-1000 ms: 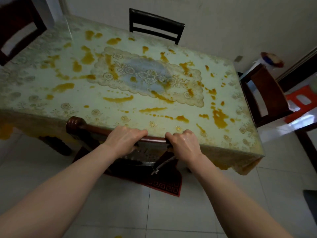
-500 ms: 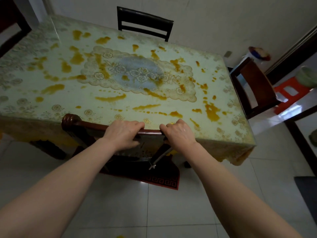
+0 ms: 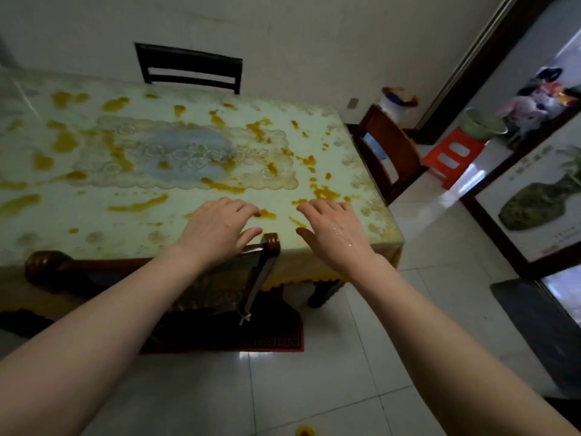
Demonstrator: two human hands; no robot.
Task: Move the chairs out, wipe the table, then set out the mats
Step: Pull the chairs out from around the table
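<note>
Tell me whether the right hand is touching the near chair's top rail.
Apart. The head view shows the right hand open above the tablecloth, with bare cloth between it and the rail's end knob.

The left end of the stained, cloth-covered table [image 3: 94,215] ran off the picture's left edge. The left hand [image 3: 217,232] and forearm covered much of the top rail of the dark wooden near chair [image 3: 47,265], whose seat lay in shadow under the tabletop. Only the backrest of the black chair [image 3: 188,69] at the far side showed above the table. The heap of colourful objects [image 3: 537,99] at the right edge was too blurred to identify.
</note>
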